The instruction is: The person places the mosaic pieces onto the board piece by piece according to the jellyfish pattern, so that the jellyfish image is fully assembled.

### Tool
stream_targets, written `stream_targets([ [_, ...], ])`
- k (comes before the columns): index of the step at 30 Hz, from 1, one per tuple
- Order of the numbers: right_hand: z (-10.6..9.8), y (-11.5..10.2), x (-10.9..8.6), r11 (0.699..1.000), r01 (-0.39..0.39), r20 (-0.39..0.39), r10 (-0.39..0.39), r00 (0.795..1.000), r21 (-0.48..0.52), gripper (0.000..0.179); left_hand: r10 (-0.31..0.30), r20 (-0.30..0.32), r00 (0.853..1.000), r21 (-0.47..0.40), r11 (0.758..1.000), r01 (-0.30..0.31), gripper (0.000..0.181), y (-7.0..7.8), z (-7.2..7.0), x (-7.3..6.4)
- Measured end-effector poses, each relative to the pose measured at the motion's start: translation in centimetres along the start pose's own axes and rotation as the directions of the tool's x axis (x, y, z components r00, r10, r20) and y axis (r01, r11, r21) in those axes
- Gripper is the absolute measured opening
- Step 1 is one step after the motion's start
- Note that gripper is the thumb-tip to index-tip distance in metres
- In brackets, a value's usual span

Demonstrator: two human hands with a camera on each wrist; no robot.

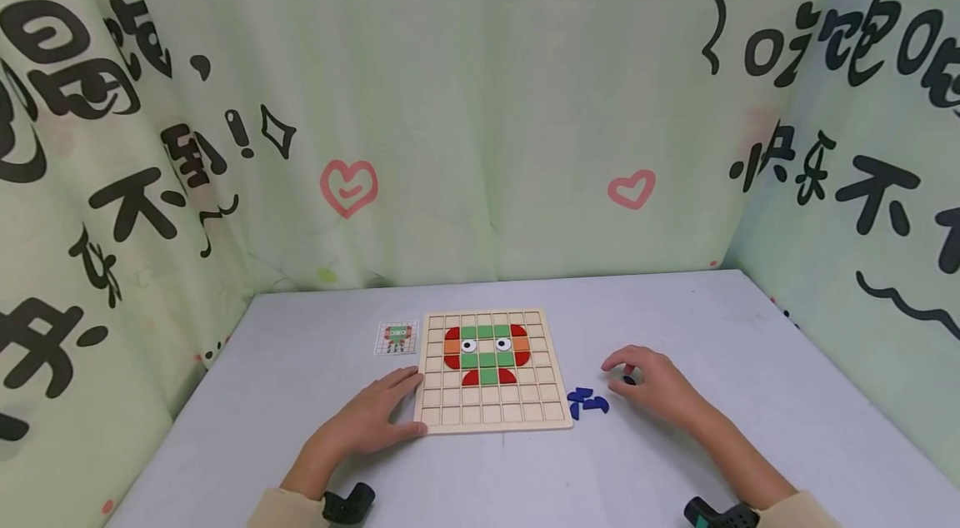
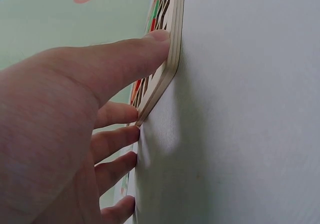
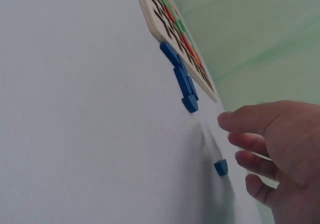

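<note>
A light wooden grid board (image 1: 495, 418) lies on the table, with green, red and orange tiles and two eye tiles set in its upper squares. My left hand (image 1: 375, 418) rests at the board's left side. Its thumb (image 2: 159, 39) presses on the near corner and its straight fingers touch the edge. To the right of the board, my right hand (image 1: 658, 386) hovers with loosely bent fingers over one blue block (image 3: 221, 167); a gap shows between them. Several other blue blocks (image 1: 596, 404) lie together against the board's right edge.
A small picture card (image 1: 396, 338) showing a green and red figure lies beyond my left hand, beside the board. The white table (image 1: 480, 478) meets printed curtains (image 1: 487, 136) at the back and on both sides.
</note>
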State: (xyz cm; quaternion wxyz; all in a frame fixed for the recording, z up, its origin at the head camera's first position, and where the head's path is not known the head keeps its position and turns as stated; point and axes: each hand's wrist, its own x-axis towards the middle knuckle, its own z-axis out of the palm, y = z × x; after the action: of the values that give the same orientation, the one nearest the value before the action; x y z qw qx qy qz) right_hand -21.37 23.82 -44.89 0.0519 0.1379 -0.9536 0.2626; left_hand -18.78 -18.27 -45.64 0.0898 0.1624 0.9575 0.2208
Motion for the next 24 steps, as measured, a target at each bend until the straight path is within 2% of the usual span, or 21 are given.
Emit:
stream_targets([
  [9, -1.2, 1.8, -0.9, 1.000, 0.025, 0.029, -0.024, 0.999, -0.011, 0.027, 0.002, -0.004, 1.000, -0.001, 1.000, -0.002, 0.078, 0.3, -0.2, -0.1],
  [14, -1.4, 2.6, -1.2, 0.999, 0.052, 0.046, -0.052, 0.998, 0.015, 0.027, 0.008, -0.004, 1.000, -0.005, 1.000, -0.008, 0.078, 0.5, -0.3, -0.3],
  [24, -0.8, 2.7, -1.2, 0.997, 0.071, -0.001, -0.071, 0.997, 0.043, 0.022, 0.015, -0.007, 1.000, -0.006, 1.000, -0.015, 0.079, 0.4, -0.3, -0.4],
])
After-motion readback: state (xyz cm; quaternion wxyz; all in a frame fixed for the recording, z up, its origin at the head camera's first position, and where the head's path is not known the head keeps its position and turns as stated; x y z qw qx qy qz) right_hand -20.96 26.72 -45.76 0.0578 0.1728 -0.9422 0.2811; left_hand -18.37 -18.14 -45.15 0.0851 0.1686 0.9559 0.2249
